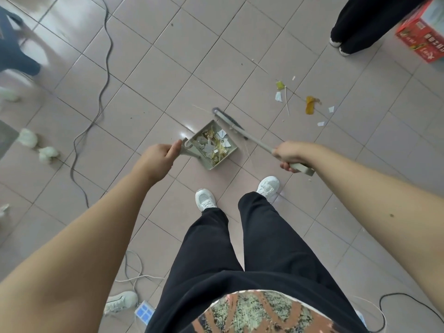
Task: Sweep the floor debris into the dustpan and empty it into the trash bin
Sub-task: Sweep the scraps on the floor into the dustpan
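Observation:
A grey-green dustpan (pixel 208 162) rests on the tiled floor ahead of my feet, holding paper scraps, straw bits and yellowish debris. My left hand (pixel 159 153) grips its handle at the left. My right hand (pixel 288 153) is closed on the grey handle of a small broom (pixel 252 138), whose dark bristle head (pixel 228 118) lies just beyond the pan's far right edge. More debris (pixel 310 105) is scattered on the floor to the right: yellow wrappers, white paper pieces and thin sticks. No trash bin is in view.
A dark cable (pixel 96 111) snakes across the floor at left, near crumpled white tissues (pixel 48 153). Another person's legs (pixel 355 25) stand at top right beside a red carton (pixel 422 34). A power strip (pixel 144 311), white cords and a shoe lie behind my left leg.

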